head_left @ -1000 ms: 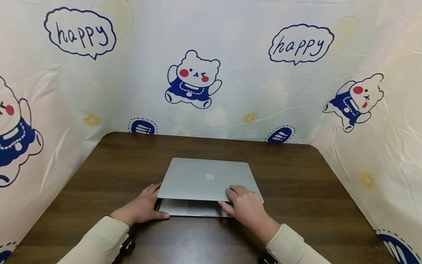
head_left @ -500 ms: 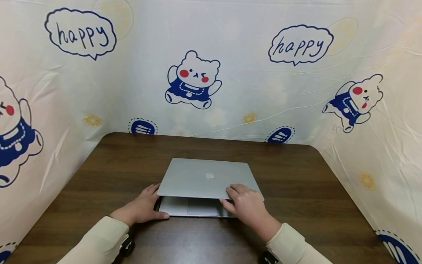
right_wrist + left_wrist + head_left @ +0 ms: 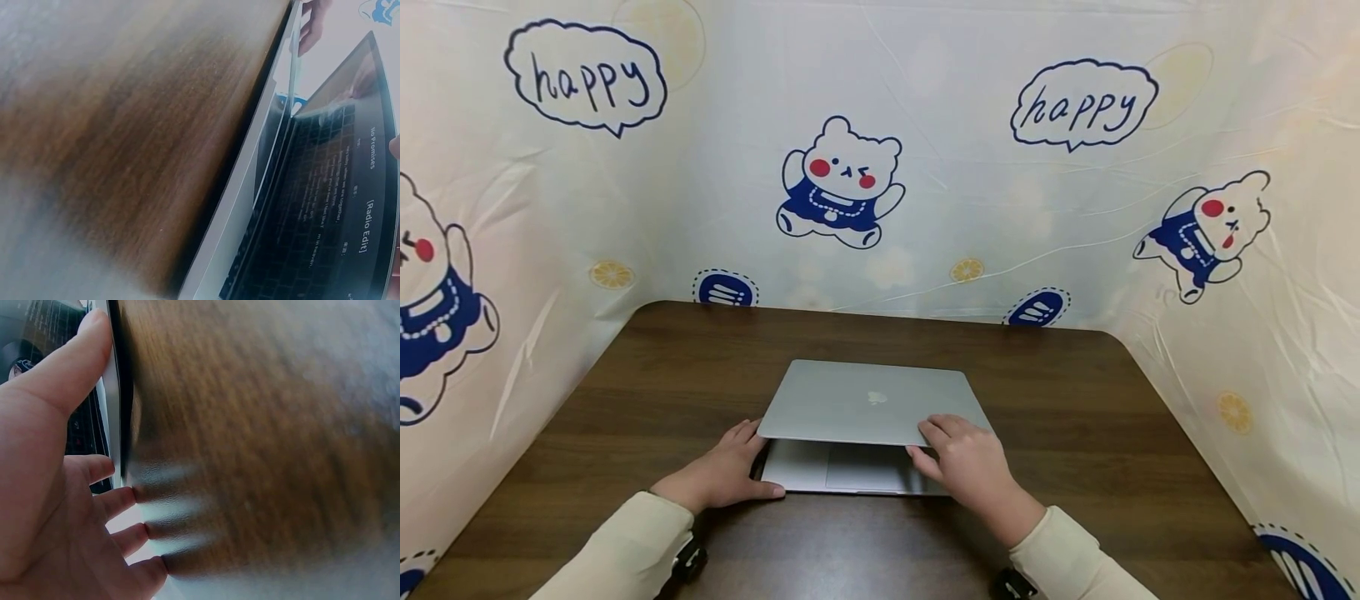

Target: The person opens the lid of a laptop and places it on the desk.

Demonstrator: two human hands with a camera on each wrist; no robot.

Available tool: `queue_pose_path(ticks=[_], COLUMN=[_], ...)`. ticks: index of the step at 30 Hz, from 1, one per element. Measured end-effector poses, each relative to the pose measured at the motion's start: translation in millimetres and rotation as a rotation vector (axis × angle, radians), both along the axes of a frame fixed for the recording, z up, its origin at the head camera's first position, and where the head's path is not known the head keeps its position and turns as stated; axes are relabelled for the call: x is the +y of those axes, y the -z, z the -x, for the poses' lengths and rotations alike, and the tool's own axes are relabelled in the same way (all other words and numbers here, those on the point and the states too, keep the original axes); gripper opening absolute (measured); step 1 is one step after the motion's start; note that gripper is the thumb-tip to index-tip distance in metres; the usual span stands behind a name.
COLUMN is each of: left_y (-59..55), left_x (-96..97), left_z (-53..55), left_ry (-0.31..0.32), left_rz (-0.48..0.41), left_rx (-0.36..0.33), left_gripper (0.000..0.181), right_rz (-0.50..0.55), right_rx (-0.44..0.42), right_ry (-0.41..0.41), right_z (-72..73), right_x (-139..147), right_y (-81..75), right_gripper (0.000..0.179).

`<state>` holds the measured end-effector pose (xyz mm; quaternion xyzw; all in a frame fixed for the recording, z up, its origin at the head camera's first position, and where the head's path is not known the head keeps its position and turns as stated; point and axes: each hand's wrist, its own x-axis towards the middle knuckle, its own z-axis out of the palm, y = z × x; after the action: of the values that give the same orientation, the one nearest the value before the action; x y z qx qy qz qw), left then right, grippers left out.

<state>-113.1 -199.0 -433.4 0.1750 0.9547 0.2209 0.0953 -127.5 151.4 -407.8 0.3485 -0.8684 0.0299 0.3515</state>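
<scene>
A silver laptop (image 3: 850, 404) with an apple logo on its lid lies partly raised in the middle of the table. My right hand (image 3: 976, 468) grips the lid's front edge near its right corner, thumb under the rim and fingers on top. Stretched along the base's left side, my left hand (image 3: 718, 477) has its thumb at the front corner; in the left wrist view its fingertips touch the tabletop. Beneath the lid shows the base (image 3: 793, 468) with its trackpad. The right wrist view reveals a lit screen (image 3: 367, 187) with lines of text over the dark keyboard (image 3: 306, 181).
A dark brown wooden table (image 3: 662, 367) with rounded far corners carries the laptop. Around it on three sides hangs a pale curtain (image 3: 955, 108) printed with bears, lemon slices and "happy" bubbles. Black straps with devices (image 3: 688, 557) sit at both wrists.
The lid's front edge has risen a little, widening the gap and showing more of the base. My right hand moved up slightly with it, while the left hand stayed put.
</scene>
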Motion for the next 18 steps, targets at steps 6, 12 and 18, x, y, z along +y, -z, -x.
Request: queue_pose_path(ticks=[6,12,18], left_y=[0.0,-0.6,-0.6], left_x=[0.4,0.2,0.2], left_z=[-0.2,0.3,0.0], left_ry=[-0.006,-0.014,-0.017], left_rz=[0.002,0.008,0.005], left_rx=[-0.021,-0.027,-0.044], left_gripper=[0.103,0.103,0.102], right_rz=[0.015,0.034,0.037], right_rx=[0.01,0.042,0.057], right_ry=[0.002,0.005,0.01], right_z=[0.6,1.1,1.8], right_x=[1.6,4.3,7.9], right_y=[0.0,-0.5,-1.3], right_gripper=[0.048,0.054,0.055])
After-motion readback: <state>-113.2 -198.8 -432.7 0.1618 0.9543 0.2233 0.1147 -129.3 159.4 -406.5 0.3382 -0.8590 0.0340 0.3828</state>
